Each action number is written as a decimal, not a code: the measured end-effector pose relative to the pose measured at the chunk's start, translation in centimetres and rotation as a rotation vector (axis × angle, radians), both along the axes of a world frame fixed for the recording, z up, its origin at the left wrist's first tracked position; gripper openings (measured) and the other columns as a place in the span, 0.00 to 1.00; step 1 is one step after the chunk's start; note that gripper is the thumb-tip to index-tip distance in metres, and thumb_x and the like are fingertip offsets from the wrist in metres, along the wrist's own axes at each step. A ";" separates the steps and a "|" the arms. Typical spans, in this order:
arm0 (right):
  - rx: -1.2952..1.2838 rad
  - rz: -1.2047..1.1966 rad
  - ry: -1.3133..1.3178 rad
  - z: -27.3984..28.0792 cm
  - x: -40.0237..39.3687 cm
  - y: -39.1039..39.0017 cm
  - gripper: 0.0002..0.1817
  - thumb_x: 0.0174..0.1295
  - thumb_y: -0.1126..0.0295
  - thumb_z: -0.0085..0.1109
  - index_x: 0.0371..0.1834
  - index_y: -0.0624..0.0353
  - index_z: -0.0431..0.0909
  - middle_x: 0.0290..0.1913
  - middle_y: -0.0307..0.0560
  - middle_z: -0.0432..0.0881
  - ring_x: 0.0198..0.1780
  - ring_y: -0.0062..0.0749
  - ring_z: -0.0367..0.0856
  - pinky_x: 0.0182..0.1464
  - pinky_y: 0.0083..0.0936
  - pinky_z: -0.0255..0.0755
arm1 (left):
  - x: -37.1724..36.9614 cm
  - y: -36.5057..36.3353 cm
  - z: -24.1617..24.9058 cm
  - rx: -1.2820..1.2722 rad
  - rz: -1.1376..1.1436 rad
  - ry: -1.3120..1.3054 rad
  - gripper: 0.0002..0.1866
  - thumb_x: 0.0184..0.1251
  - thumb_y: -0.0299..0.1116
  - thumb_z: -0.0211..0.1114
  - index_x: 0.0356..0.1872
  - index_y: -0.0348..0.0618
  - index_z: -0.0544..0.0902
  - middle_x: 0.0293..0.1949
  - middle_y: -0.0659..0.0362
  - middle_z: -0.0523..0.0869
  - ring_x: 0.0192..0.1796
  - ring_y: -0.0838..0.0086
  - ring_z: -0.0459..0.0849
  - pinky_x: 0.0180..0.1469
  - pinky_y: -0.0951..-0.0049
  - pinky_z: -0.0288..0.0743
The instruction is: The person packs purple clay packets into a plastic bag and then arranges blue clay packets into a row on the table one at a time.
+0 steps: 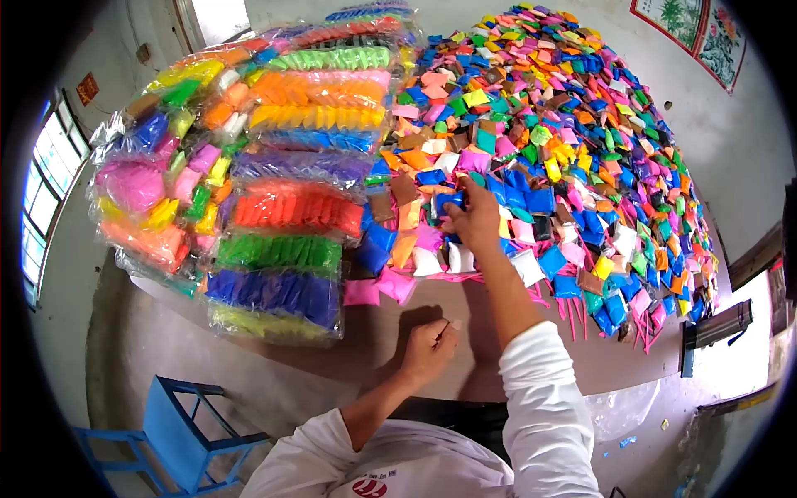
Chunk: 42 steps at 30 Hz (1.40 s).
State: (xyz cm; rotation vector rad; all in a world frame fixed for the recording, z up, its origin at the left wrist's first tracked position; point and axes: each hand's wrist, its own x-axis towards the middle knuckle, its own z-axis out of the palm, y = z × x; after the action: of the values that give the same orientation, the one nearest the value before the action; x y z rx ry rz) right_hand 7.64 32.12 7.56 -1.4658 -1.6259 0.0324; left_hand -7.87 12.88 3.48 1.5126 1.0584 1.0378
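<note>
My right hand (476, 220) reaches over the near part of the heap, its thumb and fingers closed around the edge of a small dark blue packet (448, 202). Orange, white and brown packets lie around it. Closer to me, my left hand (429, 350) is held curled above the table's near edge, its fingers pressed together; whether anything small is inside cannot be made out. Just beyond the left hand, two pink packets (396, 285) lie flat on the brown table (581, 358).
A large heap of mixed coloured packets (573, 108) covers the table's right side. Clear bags of same-coloured packets (297, 207) are stacked in rows at left, beside bags of mixed colours (137, 187). Pink sticks (571, 319) poke out under the heap. A blue chair (174, 432) stands lower left.
</note>
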 end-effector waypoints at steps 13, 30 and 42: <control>-0.645 0.632 0.957 0.4 3.4 -18.4 0.13 0.62 0.77 0.70 0.49 0.60 0.81 0.40 0.34 0.81 0.41 0.17 0.77 0.45 0.19 0.73 | -0.7 0.3 2.7 -0.050 -0.227 -0.198 0.20 0.81 0.48 0.56 0.40 0.38 0.78 0.28 0.62 0.79 0.29 0.80 0.77 0.33 0.74 0.72; -0.479 0.425 1.077 -2.4 -0.3 -21.6 0.08 0.74 0.69 0.62 0.44 0.63 0.83 0.33 0.33 0.83 0.32 0.11 0.71 0.34 0.15 0.64 | -0.7 0.6 0.9 -0.069 -0.151 -0.061 0.22 0.79 0.51 0.58 0.37 0.38 0.79 0.21 0.65 0.75 0.25 0.82 0.74 0.29 0.74 0.68; -0.495 0.554 1.060 -2.9 2.4 -20.7 0.08 0.72 0.67 0.65 0.42 0.62 0.84 0.35 0.33 0.81 0.37 0.14 0.74 0.40 0.19 0.70 | -1.3 0.9 0.7 0.022 -0.295 0.058 0.19 0.75 0.47 0.64 0.34 0.39 0.81 0.23 0.65 0.76 0.27 0.83 0.72 0.29 0.74 0.66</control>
State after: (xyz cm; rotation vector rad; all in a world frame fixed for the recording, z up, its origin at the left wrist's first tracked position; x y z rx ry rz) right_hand 9.99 11.43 4.71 -0.9553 -1.0664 1.3602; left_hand -9.16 13.77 4.20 1.6665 0.8329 0.8057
